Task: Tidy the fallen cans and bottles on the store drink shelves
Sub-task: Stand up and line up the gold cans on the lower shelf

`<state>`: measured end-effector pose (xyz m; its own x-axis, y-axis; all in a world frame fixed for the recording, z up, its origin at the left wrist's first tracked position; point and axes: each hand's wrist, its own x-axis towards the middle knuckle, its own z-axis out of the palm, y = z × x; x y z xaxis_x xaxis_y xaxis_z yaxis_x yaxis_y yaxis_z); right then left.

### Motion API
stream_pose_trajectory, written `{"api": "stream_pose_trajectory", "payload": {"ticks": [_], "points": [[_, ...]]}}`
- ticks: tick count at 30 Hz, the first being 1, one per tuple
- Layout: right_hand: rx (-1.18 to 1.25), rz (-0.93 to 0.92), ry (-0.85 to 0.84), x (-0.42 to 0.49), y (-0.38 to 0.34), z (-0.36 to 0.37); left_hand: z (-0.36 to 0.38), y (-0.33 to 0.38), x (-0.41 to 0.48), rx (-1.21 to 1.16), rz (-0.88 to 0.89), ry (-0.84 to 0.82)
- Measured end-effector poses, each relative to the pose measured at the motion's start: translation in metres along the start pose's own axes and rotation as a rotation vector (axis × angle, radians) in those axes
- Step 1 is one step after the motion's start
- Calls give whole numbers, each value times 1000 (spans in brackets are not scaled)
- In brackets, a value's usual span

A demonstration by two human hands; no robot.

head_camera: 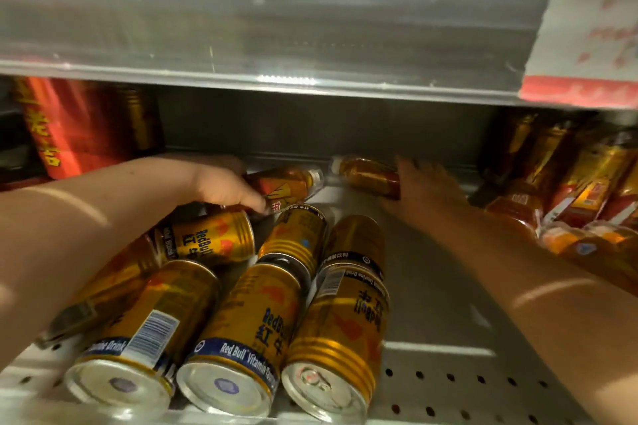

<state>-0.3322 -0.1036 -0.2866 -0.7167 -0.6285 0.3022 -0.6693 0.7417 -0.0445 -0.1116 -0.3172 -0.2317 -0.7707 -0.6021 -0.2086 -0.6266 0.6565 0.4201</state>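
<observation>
- Left hand point(224, 186) reaches to the back of the shelf point(448, 379); thumb curled over the left bottle point(286, 185), fingers behind it, gripping its lower end.
- left bottle lies on its side, white cap pointing right, amber drink, red-orange label.
- Right hand point(426, 191) at the base end of the right bottle point(366, 174). Fingers point toward the back wall and the thumb is low by the bottle. Motion blur, so cannot tell if it grips or just touches.
- right bottle also on its side, white cap pointing left. The two caps nearly face each other, with a small gap between.
- Both bottles sit at the rear of the shelf, just in front of the back wall point(310, 128).
- gold cans point(241, 331) all lie toppled, left of centre, in front of the bottles and packed touching each other.
- Front row of three: front-left can point(138, 331) and middle can point(238, 342) show their bases to the camera; front-right can point(341, 328) shows its pull-tab top.
- More cans behind them. One can point(210, 238) lies crosswise just below the left hand, another lies partly under the left forearm point(86, 217).
- shelf is white perforated metal, bare on the right under the right forearm point(538, 286).
- Heap of bottles and gold packs point(569, 190) far right, tilted and jumbled, blurred.
- Red packs point(69, 128) upright at far left rear.
- Clear price strip point(276, 45) of the upper shelf across the top; white-and-red paper tag point(593, 28) at its right end, writing unreadable.
</observation>
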Motion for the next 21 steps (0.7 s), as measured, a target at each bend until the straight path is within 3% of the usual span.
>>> {"api": "stream_pose_trajectory", "payload": {"ticks": [3, 7, 11, 14, 17, 21], "points": [[9, 38, -20, 13, 8, -18, 7, 5, 1, 9, 33, 4], [36, 28, -173, 16, 17, -30, 17, 18, -4, -93, 125, 131], [239, 75, -228, 7, 25, -30, 19, 41, -19, -201, 159, 259], [262, 29, -113, -6, 22, -33, 17, 64, -41, -274, 184, 262], [265, -64, 9, -28, 17, -45, 22, 89, -72, -378, 258, 143], [323, -140, 130, -71, 24, -77, 39, 114, -117, -397, 98, 143]]}}
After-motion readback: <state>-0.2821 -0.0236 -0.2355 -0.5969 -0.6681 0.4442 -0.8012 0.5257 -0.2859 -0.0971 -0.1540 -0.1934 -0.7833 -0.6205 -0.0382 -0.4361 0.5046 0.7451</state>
